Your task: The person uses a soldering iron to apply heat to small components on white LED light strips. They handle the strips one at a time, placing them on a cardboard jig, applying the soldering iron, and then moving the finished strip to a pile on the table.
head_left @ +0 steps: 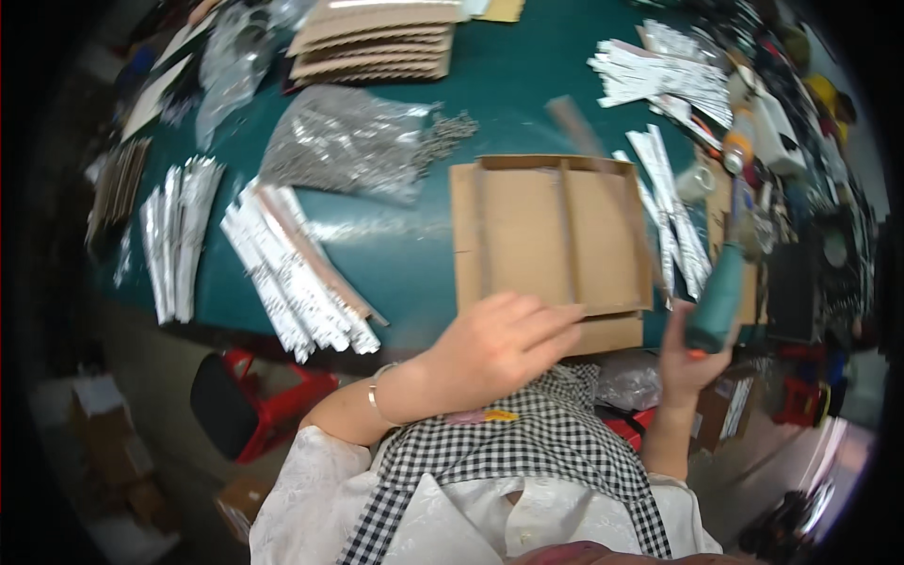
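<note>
My left hand [508,344] hovers over the near edge of a shallow brown cardboard box [523,231]. Its fingers are loosely bent and slightly apart, with nothing visible in them. Thin brown strips edge the box, and a divider strip [570,226] runs down its inside. Around the teal handle of an electric screwdriver [720,292] my right hand [692,363] is closed, to the right of the box; the handle covers most of its fingers. A motion-smeared brown strip [579,127] slants across the box's right side towards my right hand; whether that hand holds it is unclear.
White-patterned strips [292,278] lie in bundles on the left, with more strips [669,212] right of the box. A clear bag of small metal parts [344,141] spills onto the green table [405,254]. Cardboard sheets [372,42] are stacked behind; tools crowd the right edge.
</note>
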`<action>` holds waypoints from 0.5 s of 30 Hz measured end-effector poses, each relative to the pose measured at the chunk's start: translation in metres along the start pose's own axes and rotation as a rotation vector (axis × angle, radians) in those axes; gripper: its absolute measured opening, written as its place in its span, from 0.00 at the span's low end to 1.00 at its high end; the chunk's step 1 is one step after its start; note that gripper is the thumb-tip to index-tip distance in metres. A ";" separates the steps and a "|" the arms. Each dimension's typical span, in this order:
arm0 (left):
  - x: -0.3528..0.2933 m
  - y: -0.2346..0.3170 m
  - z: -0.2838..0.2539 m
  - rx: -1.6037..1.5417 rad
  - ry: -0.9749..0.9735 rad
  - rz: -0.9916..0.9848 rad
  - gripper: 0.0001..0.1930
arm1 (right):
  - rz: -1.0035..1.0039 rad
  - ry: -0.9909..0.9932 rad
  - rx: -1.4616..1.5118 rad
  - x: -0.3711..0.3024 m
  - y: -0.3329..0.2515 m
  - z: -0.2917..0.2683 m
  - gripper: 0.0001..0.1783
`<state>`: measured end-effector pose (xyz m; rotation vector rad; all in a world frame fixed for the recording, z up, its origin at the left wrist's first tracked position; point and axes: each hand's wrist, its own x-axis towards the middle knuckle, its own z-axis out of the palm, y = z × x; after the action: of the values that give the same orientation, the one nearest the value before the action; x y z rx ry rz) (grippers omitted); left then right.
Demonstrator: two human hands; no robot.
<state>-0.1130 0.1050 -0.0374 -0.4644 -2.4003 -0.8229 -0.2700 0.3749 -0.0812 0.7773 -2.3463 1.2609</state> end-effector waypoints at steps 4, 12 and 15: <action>0.038 0.005 0.051 -0.007 -0.022 0.017 0.14 | -0.204 -0.131 -0.138 -0.012 -0.052 0.012 0.35; 0.021 -0.016 0.064 -0.010 -0.117 -0.034 0.08 | 0.057 -0.240 0.314 -0.040 -0.044 -0.002 0.29; 0.003 -0.025 0.064 -0.025 -0.057 -0.156 0.06 | 0.199 -0.135 0.427 -0.037 -0.041 -0.006 0.36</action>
<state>-0.1525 0.1279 -0.0888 -0.3171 -2.5060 -0.9193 -0.2153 0.3723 -0.0716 0.7876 -2.3315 1.8897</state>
